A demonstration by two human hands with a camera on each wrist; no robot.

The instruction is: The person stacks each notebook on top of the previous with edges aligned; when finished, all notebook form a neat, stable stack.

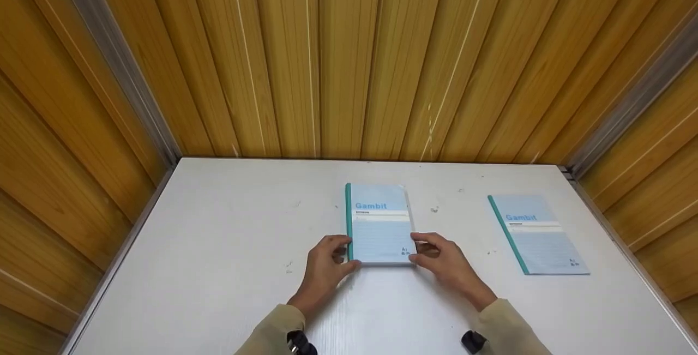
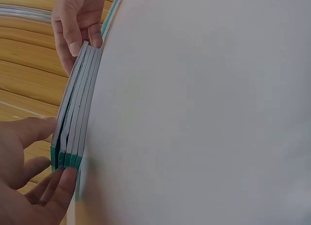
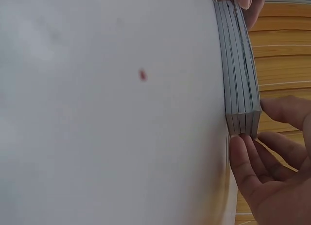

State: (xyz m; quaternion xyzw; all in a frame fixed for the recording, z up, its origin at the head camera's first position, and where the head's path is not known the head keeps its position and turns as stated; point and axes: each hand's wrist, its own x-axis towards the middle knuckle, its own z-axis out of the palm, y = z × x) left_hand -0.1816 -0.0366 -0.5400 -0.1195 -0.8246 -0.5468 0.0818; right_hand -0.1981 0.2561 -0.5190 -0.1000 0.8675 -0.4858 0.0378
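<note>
A stack of several light-blue notebooks (image 1: 381, 235) with green spines lies on the white table, "Gambit" printed on the top cover. My left hand (image 1: 326, 262) holds its near-left corner, fingers on the spine side and thumb at the front corner. On the opposite edge, my right hand (image 1: 450, 262) grips the near-right corner between thumb and fingers. In the left wrist view, the stacked notebooks (image 2: 80, 103) show thin gaps between some covers. The right wrist view shows their page edges (image 3: 238, 64) nearly lined up.
Another matching notebook (image 1: 537, 240) lies slightly tilted on the right of the white table (image 1: 218, 278). Wood-patterned walls (image 1: 349, 60) enclose the table at the back and both sides, with grey metal posts (image 1: 125, 66) at the corners.
</note>
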